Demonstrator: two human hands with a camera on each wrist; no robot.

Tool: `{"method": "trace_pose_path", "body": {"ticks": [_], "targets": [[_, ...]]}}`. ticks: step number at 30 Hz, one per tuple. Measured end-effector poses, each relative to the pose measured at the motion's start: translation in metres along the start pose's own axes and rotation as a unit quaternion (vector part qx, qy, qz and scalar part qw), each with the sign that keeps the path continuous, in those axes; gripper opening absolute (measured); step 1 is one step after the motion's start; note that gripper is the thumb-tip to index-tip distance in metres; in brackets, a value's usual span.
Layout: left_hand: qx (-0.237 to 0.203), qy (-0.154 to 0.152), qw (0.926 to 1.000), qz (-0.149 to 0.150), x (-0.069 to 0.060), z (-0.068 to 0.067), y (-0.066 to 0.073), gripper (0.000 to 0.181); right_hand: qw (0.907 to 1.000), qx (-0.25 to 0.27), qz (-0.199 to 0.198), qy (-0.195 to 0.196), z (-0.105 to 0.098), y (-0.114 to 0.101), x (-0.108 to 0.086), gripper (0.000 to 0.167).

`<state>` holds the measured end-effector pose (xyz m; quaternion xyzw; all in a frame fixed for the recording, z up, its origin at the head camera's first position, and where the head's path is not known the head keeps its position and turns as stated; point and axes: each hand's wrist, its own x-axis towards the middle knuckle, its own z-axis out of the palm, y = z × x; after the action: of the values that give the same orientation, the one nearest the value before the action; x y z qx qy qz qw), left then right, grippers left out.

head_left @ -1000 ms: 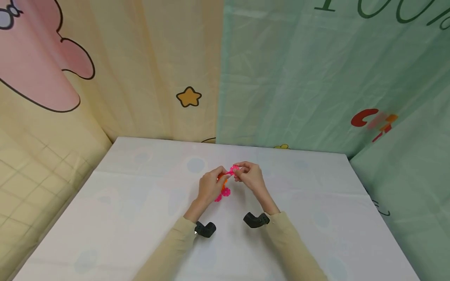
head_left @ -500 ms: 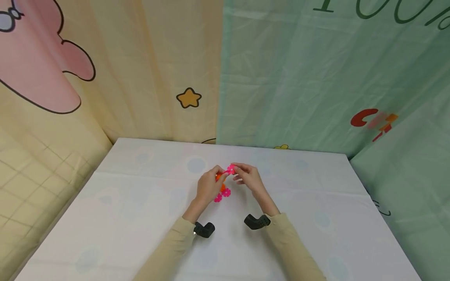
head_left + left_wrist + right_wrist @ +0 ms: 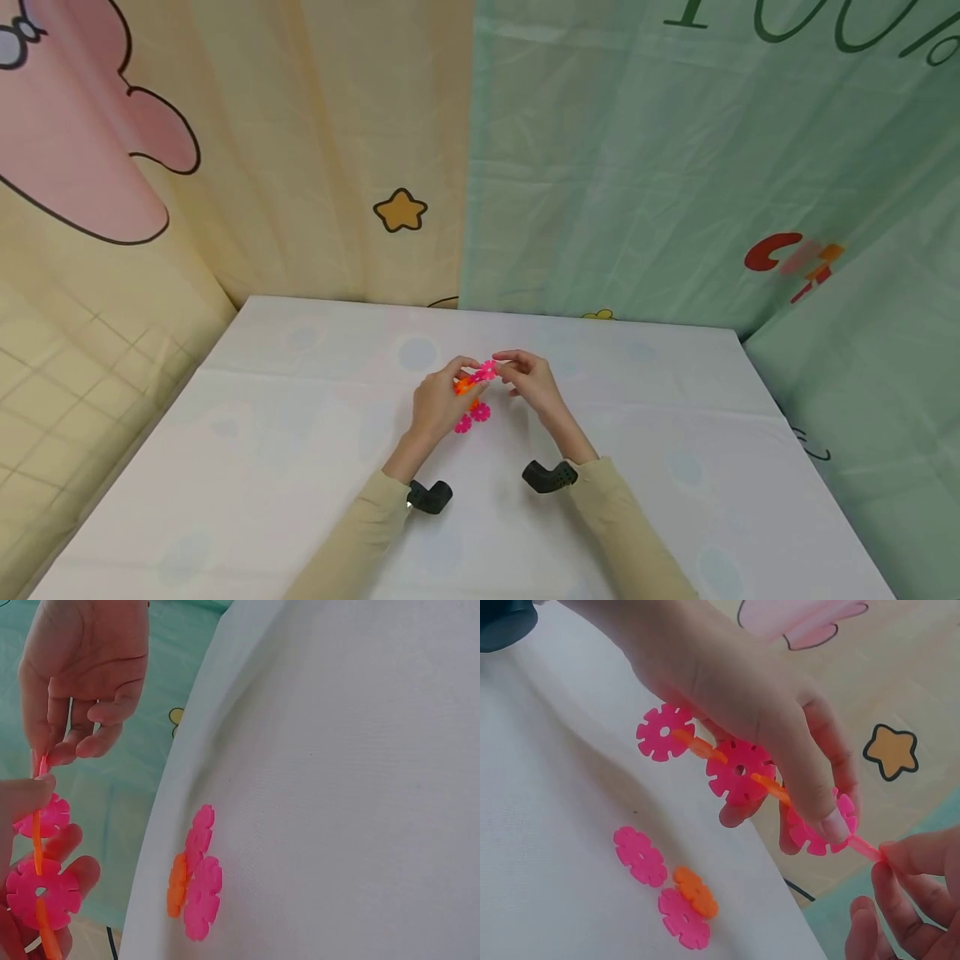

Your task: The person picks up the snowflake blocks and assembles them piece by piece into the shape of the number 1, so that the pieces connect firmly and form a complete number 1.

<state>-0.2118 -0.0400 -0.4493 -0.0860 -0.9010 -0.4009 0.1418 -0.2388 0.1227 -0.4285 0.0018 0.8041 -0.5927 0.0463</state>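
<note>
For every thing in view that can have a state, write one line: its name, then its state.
Left hand: holding the chain
Right hand: pinching the end disc
Chain: pink and orange, slotted together
End disc: pink, at the chain's end; cannot tell how firmly joined
Cloth: spread out, lightly creased
Two pink discs: lying on the cloth
Orange disc: lying close beside them
Backdrop: hanging, rippled
</note>
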Motion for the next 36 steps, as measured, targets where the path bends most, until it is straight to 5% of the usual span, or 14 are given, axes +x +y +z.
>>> {"method": "trace_pose_path", "body": {"ticks": [10,19,36], "targets": [[0.020,0.037,0.9991,0.002,-0.001,-0.004,-0.009,0.032,0.9990,-0.008,-0.043,0.013,0.001,0.010,0.000,0.024],[0.010,0.045,0.9989,-0.002,0.001,-0.009,-0.012,0.030,0.9954,-0.085,-0.043,-0.006,0.008,0.022,0.001,0.027],[-0.016,0.011,0.9992,-0.036,0.001,-0.012,-0.008,0.031,0.9811,-0.180,-0.056,-0.042,0.016,0.029,-0.004,0.032]]}}
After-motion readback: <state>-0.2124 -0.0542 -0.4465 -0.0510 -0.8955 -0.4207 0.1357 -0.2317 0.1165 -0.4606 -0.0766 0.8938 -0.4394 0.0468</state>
